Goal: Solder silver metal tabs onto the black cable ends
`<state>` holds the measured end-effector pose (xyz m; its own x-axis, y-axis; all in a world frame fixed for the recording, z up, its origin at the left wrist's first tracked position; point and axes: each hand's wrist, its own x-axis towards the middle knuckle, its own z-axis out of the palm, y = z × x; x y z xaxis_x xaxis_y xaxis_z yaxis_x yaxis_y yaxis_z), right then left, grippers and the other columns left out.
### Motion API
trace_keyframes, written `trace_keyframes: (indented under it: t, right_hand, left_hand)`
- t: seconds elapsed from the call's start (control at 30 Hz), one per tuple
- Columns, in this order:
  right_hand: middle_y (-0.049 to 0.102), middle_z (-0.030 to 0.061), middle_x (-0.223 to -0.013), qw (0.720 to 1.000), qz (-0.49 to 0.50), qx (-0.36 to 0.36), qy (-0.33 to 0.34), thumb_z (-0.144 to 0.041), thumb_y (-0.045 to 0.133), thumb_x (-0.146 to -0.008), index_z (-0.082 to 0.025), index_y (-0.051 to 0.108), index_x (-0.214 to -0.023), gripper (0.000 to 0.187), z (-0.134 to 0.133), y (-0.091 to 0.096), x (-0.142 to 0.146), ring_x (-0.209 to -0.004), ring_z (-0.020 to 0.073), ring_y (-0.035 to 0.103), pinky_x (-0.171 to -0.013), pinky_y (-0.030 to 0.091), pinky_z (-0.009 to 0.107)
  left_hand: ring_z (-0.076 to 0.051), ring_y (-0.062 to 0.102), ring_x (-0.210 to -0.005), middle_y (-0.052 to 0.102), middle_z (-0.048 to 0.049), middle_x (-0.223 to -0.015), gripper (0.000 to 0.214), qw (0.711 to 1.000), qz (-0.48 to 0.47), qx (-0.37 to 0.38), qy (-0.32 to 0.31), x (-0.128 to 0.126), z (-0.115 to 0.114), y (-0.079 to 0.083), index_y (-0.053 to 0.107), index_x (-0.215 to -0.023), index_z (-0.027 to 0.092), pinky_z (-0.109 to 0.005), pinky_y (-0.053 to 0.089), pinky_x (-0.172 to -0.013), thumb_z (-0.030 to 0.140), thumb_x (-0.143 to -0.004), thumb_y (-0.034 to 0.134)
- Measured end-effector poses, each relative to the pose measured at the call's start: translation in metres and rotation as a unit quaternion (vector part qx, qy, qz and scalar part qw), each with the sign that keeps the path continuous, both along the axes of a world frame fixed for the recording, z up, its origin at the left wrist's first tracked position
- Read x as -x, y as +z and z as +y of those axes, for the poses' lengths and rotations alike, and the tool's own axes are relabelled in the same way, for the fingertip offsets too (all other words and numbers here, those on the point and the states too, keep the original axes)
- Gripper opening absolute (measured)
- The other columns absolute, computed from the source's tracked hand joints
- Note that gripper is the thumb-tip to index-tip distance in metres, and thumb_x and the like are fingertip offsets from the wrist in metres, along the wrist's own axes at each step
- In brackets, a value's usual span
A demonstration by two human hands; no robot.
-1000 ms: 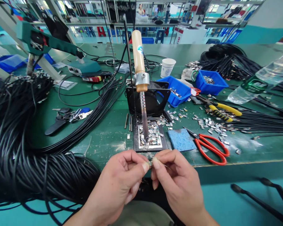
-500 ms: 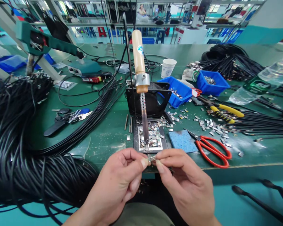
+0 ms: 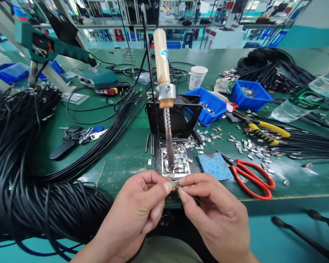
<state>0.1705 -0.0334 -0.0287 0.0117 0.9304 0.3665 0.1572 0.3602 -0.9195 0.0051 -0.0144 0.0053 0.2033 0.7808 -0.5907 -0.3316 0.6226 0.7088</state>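
Observation:
My left hand [image 3: 142, 204] is closed in a pinch, thumb against forefinger, on a small silvery metal connector [image 3: 174, 183]. Facing it, my right hand [image 3: 216, 208] pinches what looks like a cable's thin wire end, touching the connector; the fingers hide most of it. Just beyond the fingertips a soldering iron [image 3: 164, 69] with a wooden handle is clamped tip down. Its tip stands over a tray [image 3: 162, 164] with many small metal connector pieces in it.
A fan [image 3: 170, 118] stands behind the tray. To the right lie a blue sponge [image 3: 215, 167], red-handled scissors [image 3: 252, 179], yellow-handled pliers [image 3: 263, 131] and blue bins [image 3: 252, 100]. Bundled black cables [image 3: 44, 204] fill the left; keys [image 3: 76, 137] lie beside them.
The view has shifted slightly, so things at the right sit a little further right. Both hands keep their pinch, with the right fingertips slightly closer to the left.

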Motion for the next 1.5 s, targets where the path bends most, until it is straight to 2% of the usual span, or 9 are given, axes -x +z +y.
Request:
trace_keyframes:
  t: [0.57, 1.5]
  right_hand:
    - [0.076, 0.0007, -0.098, 1.0, -0.018, 0.0, -0.018, -0.004, 0.073, -0.087, -0.024, 0.074, -0.089, 0.02, 0.007, 0.005, 0.002, -0.087, 0.0146, 0.075, -0.08, 0.063, 0.027]
    - [0.077, 0.0045, -0.094, 0.999, -0.002, -0.012, -0.041, -0.004, 0.073, -0.085, -0.022, 0.075, -0.084, 0.018, 0.014, 0.007, 0.007, -0.084, 0.018, 0.075, -0.073, 0.064, 0.03]
  left_hand:
    - [-0.002, 0.02, -0.031, 0.043, 0.0115, -0.036, 0.028, 1.0, 0.011, -0.011, 0.001, 0.001, 0.006, -0.001, 0.061, -0.07, 0.019, -0.009, 0.017, -0.029, 0.034, -0.083, 0.081]
    - [-0.002, 0.021, -0.031, 0.044, 0.0113, -0.037, 0.024, 0.999, 0.021, -0.028, -0.001, 0.0, 0.014, 0.002, 0.061, -0.072, 0.019, -0.009, 0.018, -0.029, 0.03, -0.087, 0.076]
